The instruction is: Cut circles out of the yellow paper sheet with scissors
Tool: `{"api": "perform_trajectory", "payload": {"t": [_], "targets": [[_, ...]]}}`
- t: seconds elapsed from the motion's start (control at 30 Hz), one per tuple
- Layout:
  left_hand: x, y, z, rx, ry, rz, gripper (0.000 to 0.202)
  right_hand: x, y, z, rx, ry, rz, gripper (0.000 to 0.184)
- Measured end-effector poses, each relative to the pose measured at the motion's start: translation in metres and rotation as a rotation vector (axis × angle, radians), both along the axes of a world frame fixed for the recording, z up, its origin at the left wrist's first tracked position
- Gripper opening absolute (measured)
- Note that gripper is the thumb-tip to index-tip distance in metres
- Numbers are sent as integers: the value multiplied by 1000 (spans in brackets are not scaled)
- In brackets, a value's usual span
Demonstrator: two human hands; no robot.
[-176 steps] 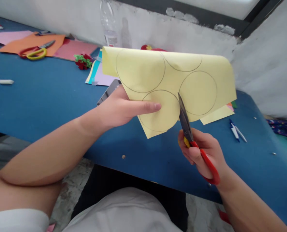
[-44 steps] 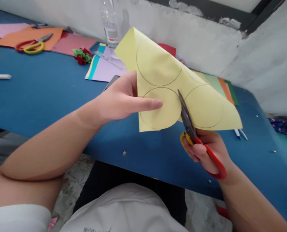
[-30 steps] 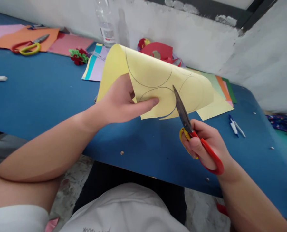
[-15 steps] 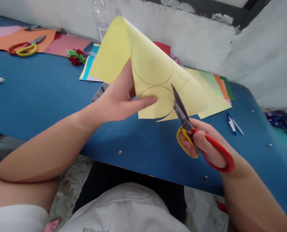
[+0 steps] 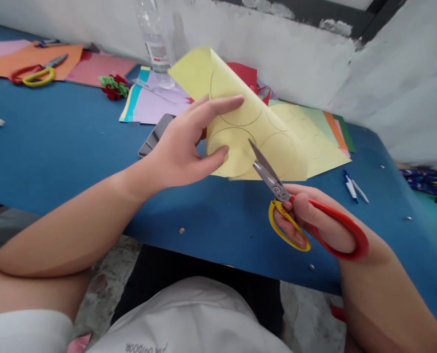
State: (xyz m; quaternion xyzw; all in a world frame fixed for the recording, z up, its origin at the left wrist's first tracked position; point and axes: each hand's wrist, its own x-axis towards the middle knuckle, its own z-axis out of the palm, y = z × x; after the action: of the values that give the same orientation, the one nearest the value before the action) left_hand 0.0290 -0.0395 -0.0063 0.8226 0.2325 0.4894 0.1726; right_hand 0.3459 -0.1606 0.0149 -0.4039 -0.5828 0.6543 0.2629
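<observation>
My left hand point(image 5: 189, 142) grips a curled sheet of yellow paper point(image 5: 288, 152) at its left side, thumb and a finger lying on the front face. Several circles are drawn on the sheet, and its lower edge is cut near one of them. My right hand point(image 5: 317, 220) holds scissors point(image 5: 277, 189) with one red and one yellow handle loop. Their blades are parted and lie at the paper, beside the outline of the lower circle. The left hand's other fingers are partly hidden behind the sheet.
Behind my left hand lie a phone point(image 5: 155, 135), lilac paper point(image 5: 155, 105) and a clear bottle point(image 5: 157, 49). A second pair of scissors point(image 5: 38, 73) rests on orange paper at the far left. Pens point(image 5: 352, 189) lie to the right, near stacked coloured sheets point(image 5: 336, 132).
The yellow sheet has dropped and its upper left part has folded inward. My left index finger now shows on its front. The scissors have shifted slightly left and down.
</observation>
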Motion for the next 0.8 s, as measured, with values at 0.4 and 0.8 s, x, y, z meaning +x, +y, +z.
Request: {"api": "perform_trajectory", "payload": {"t": [0.4, 0.8], "targets": [[-6, 12, -3, -95, -65, -288, 84, -5, 0, 4, 125, -3, -28, 64], [-4, -2, 5, -228, -111, -349, 79, -13, -5, -21, 162, 92, -64, 65]]}}
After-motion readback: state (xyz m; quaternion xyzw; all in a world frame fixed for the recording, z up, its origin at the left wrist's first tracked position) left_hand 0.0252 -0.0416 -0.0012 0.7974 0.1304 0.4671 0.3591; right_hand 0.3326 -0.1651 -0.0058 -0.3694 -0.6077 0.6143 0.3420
